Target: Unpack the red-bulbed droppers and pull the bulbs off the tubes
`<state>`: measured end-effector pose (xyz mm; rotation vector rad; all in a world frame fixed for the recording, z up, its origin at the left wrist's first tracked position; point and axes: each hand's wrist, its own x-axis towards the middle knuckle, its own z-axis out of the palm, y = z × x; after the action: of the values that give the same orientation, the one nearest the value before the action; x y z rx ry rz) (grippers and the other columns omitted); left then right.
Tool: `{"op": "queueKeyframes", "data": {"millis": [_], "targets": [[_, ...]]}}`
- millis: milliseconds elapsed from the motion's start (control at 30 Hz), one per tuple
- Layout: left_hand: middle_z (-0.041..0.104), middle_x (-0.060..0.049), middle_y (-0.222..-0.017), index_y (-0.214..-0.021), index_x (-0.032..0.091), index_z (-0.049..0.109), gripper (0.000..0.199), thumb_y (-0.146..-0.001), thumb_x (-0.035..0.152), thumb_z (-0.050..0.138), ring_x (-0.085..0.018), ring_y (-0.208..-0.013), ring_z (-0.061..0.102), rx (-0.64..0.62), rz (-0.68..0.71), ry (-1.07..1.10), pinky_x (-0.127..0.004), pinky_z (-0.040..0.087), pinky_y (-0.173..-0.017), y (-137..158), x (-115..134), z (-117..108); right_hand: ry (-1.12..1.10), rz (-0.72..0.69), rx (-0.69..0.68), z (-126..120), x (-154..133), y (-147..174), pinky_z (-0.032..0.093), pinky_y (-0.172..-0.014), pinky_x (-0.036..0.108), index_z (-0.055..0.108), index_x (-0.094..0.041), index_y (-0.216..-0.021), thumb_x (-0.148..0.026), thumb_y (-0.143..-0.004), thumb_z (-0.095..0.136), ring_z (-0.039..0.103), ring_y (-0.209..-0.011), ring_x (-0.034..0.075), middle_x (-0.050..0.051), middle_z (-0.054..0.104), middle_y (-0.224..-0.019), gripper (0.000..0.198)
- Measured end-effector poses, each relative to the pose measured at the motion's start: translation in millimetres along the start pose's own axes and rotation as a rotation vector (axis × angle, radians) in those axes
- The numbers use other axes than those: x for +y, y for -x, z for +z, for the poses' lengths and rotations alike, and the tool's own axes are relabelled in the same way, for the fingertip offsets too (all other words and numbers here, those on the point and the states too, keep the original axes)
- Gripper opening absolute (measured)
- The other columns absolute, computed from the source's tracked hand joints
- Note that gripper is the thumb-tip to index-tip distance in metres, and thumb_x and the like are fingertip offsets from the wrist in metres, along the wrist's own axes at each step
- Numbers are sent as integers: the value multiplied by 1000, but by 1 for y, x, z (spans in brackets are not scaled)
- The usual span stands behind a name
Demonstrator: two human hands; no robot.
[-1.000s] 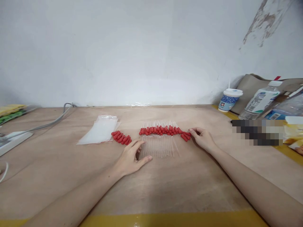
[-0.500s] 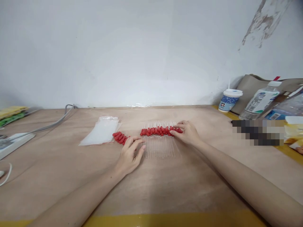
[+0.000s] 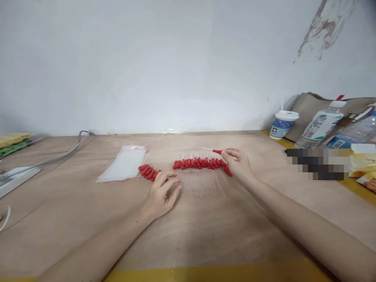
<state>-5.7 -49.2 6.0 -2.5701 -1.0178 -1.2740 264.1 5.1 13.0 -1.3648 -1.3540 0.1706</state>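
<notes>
Red-bulbed droppers (image 3: 199, 163) with clear tubes lie side by side in the middle of the table, bulbs meeting in a line and tubes pointing both away and toward me. My right hand (image 3: 239, 162) pinches one dropper (image 3: 217, 151) by its red bulb, its tube pointing left over the far end of the row. Just left of that hand, one red bulb (image 3: 228, 171) sits askew at the row's right end. My left hand (image 3: 163, 195) rests on the table with fingers loosely bent and apart, holding nothing visible. Beside its fingertips is a small group of loose red bulbs (image 3: 147, 171), partly hidden by the hand.
White plastic zip bags (image 3: 122, 164) lie stacked on the left. Further left are a power strip (image 3: 20, 178) and grey cable (image 3: 63, 153). At the right stand a lidded paper cup (image 3: 282, 126), a plastic bottle (image 3: 320, 125) and a grey bag (image 3: 302, 109).
My right hand has lifted a dropper from the row's right end and shifted slightly right and up with it. The left hand has stayed in place.
</notes>
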Motion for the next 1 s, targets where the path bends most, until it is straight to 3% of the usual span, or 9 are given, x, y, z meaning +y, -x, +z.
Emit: {"op": "queueKeyframes", "data": {"millis": [67, 167, 367, 567, 700, 867, 1000], "targets": [[55, -9, -101, -98, 18, 58, 20, -79, 14, 54, -20, -94, 52, 35, 55, -30, -40, 42, -86, -1, 1, 0, -26, -71, -66, -9, 3, 13, 43, -81, 40, 70, -22, -80, -43, -76, 54, 53, -91, 22, 8, 56, -99, 27], [56, -10, -110, -113, 19, 53, 34, -79, 12, 54, -23, -106, 49, 54, 152, -88, -42, 41, -91, -4, 5, 1, -52, -300, -176, -20, 2, 38, 39, -89, 42, 69, -28, -89, -38, -79, 54, 47, -102, 22, 7, 52, -106, 20], [48, -12, -128, -128, 16, 40, 43, -85, 11, 43, -25, -126, 34, -108, 276, -166, -46, 39, -98, -8, 11, 7, -84, -491, -318, -20, -9, 61, 36, -93, 45, 66, -32, -97, -29, -84, 51, 45, -109, 22, 5, 52, -113, 20], [58, -12, -117, -111, 13, 53, 26, -86, 13, 46, -25, -122, 40, -86, 336, -142, -46, 43, -96, -9, 13, 12, -81, -569, -416, -18, -17, 61, 36, -94, 46, 66, -31, -98, -28, -84, 51, 48, -108, 21, 4, 55, -115, 20], [63, -13, -109, -106, 9, 56, 24, -84, 11, 48, -25, -118, 46, -79, 368, -196, -42, 46, -94, -10, 16, 11, -11, -633, -475, -22, -25, 62, 32, -97, 48, 57, -29, -112, -28, -82, 51, 46, -111, 21, 6, 54, -119, 30], [66, -11, -100, -94, 9, 61, 16, -83, 12, 50, -24, -112, 52, -90, 390, -276, -40, 45, -96, -10, 19, 14, 128, -793, -433, -17, -32, 66, 14, -104, 56, 50, -26, -120, -36, -75, 57, 45, -114, 25, 6, 57, -116, 47], [67, -9, -99, -87, 11, 62, 11, -83, 14, 52, -23, -109, 54, -72, 460, -293, -38, 46, -96, -11, 20, 15, 209, -871, -365, -8, -33, 69, 15, -106, 53, 54, -26, -116, -36, -80, 55, 47, -113, 22, 4, 60, -113, 37]]}}
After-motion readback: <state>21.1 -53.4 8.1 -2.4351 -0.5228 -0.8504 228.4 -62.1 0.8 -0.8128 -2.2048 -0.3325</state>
